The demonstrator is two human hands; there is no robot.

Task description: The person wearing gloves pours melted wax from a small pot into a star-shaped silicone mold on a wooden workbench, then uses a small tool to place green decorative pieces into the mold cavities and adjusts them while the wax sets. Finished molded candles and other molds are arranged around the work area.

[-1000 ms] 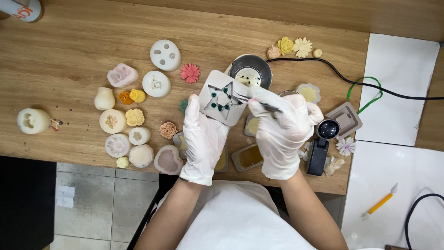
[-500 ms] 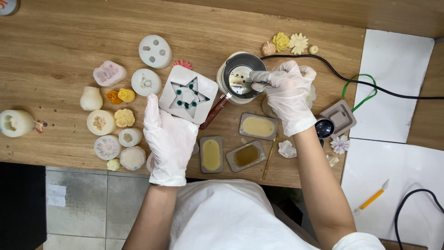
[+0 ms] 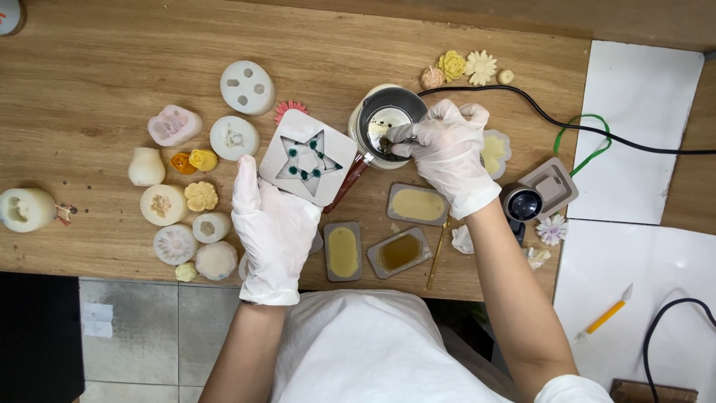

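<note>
The left hand (image 3: 272,224) grips the star mould (image 3: 307,158) by its near edge, beside the metal pot (image 3: 384,123). The right hand (image 3: 447,153) pinches a small tool over the pot's rim; bare worktop (image 3: 89,75) lies far left.

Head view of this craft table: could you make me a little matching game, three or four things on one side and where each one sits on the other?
Things:
1. star mould
2. small metal pot
3. yellow craft knife
4. black cable

Places:
a. on white paper, far right
b. under the right hand
c. held by the left hand
d. running off the right edge

Pairs: 1-c, 2-b, 3-a, 4-d
</note>
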